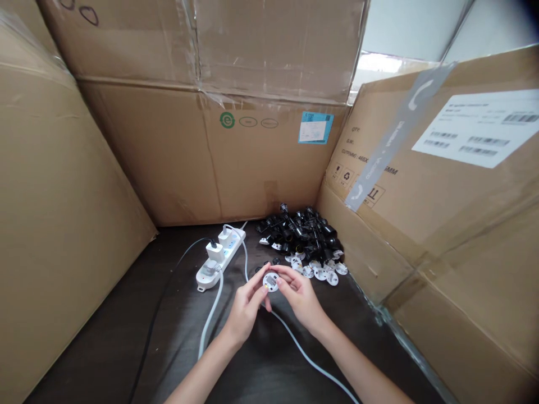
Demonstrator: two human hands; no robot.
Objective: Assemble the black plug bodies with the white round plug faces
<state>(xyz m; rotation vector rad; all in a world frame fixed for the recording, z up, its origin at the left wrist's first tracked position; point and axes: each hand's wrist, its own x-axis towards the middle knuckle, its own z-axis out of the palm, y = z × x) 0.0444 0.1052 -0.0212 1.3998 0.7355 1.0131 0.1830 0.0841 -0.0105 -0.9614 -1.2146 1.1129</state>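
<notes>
Between both hands is a small round white disc (pixel 270 282) with dark slots and a raised middle part. My left hand (pixel 247 303) grips its left edge, the thumb near a small yellow spot. On the other side my right hand (pixel 301 297) holds the disc with thumb and fingers. The fingertips of both hands meet at its far edge. Just beyond the hands lie several similar white discs (pixel 320 274), in front of a heap of black plastic parts (pixel 301 230).
A white power strip (pixel 206 276) with plugged-in adapters stands to the left. A white cable (pixel 295 340) and a black cable (pixel 152 331) cross the dark tabletop (pixel 189 359). Large cardboard boxes stand at the left (pixel 63 213), back (pixel 168 163) and right (pixel 463 241).
</notes>
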